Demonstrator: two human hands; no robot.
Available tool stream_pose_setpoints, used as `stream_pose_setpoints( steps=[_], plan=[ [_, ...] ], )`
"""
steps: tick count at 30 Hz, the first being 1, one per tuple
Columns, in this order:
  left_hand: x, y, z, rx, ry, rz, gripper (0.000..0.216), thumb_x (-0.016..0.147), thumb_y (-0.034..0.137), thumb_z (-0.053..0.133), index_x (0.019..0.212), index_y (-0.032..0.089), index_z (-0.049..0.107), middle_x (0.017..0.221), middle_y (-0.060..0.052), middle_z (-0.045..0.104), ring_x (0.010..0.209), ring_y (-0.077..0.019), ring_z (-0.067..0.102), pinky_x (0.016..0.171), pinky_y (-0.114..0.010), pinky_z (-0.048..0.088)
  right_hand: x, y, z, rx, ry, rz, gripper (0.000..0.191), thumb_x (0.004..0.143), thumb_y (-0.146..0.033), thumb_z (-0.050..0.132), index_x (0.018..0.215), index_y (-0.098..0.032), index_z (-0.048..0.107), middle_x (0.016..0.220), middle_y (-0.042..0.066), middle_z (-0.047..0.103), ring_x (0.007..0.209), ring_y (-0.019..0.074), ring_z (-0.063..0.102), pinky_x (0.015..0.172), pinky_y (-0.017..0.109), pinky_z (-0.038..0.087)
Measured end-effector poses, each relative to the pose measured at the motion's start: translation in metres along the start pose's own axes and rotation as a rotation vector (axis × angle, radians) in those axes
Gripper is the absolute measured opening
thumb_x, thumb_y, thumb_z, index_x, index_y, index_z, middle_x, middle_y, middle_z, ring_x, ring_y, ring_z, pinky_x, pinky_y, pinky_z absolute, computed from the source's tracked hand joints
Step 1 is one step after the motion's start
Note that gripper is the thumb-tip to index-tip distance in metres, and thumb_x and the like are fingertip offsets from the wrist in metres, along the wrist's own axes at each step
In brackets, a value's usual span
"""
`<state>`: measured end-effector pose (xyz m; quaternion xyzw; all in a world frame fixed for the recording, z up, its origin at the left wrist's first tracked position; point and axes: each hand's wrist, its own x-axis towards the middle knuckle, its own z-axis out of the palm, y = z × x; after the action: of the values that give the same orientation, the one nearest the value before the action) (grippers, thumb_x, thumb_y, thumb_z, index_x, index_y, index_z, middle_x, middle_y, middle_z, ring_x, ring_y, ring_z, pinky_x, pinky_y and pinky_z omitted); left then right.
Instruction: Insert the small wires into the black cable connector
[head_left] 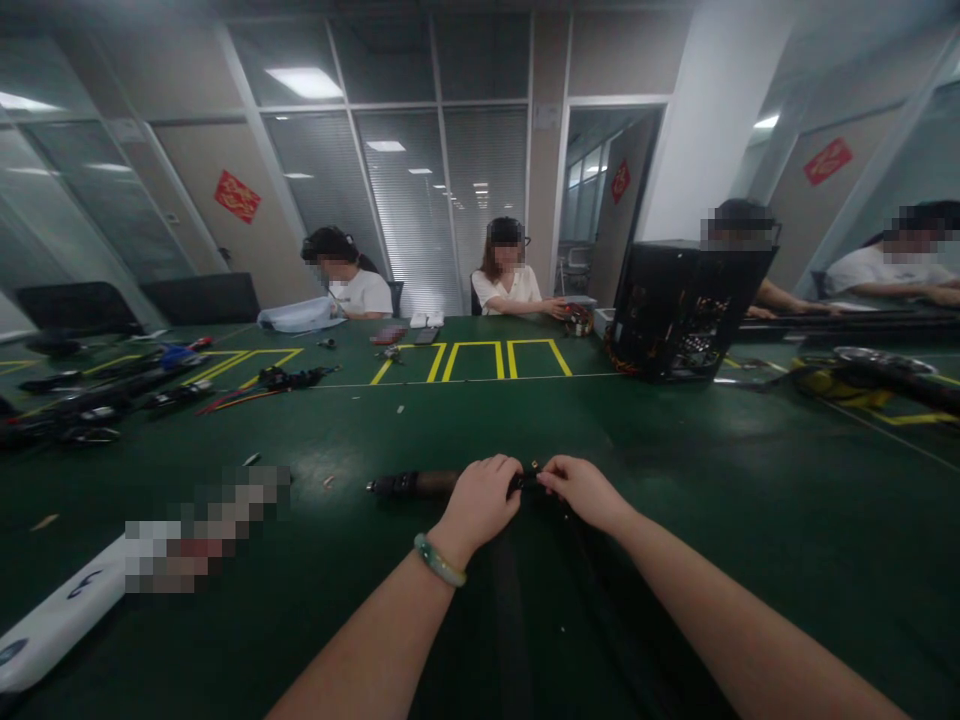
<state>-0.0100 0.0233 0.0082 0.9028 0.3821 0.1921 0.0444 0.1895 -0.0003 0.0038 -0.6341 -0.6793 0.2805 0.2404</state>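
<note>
Green table (675, 520), office room. Left hand (480, 500) clenched around a dark rod-like part (409, 485) lying mid-table; right hand (581, 490) pinches its end. Likely rigid, light; grip the shaft.

A: Any legible text logged? Landmark: the black computer case (679, 310) on the green table (375, 430).

B: Nothing readable. Three red diamond signs with gold characters: one on the wall (237, 196) far left of the case, one on the door (620, 181) just above-left of it, one on the wall (827, 161) to its upper right. Characters too small to make out.

A: The white object (60, 620) at the table's near-left edge, well left of the case?

B: Dark blue marks on it; illegible, partly pixelated.
</note>
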Motion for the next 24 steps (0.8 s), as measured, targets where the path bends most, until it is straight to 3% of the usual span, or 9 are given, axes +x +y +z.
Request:
stream_pose_setpoints(
  steps=[9,16,24],
  plan=[
    [0.005,-0.002,0.003,-0.018,0.007,0.004,0.019,0.085,0.021,0.06,0.103,0.022,0.055,0.101,-0.002,0.059,0.096,-0.0213,0.056,0.086,-0.034,0.043,-0.008,-0.001,0.007,0.036,0.107,-0.014,0.014,0.089,-0.033,0.058,0.088,-0.022,0.067,0.087,0.0,0.069,0.079,0.016,0.063,0.067,0.025,0.043],
    [0.001,-0.003,-0.002,-0.072,0.001,0.056,0.02,0.081,0.016,0.061,0.099,0.023,0.056,0.099,-0.001,0.059,0.092,-0.0202,0.056,0.083,-0.034,0.044,-0.014,0.005,0.006,0.057,0.041,-0.035,0.015,0.087,-0.037,0.061,0.086,-0.024,0.067,0.082,-0.002,0.069,0.07,0.0142,0.062,0.06,0.023,0.042],
    [0.0,-0.002,-0.001,-0.059,0.005,0.051,0.022,0.081,0.015,0.06,0.101,0.023,0.057,0.101,-0.002,0.059,0.094,-0.0207,0.056,0.084,-0.034,0.043,-0.011,0.009,0.004,-0.048,0.071,-0.13,0.009,0.085,-0.03,0.062,0.08,-0.024,0.066,0.08,-0.004,0.068,0.069,0.014,0.06,0.058,0.023,0.038]
  ],
)
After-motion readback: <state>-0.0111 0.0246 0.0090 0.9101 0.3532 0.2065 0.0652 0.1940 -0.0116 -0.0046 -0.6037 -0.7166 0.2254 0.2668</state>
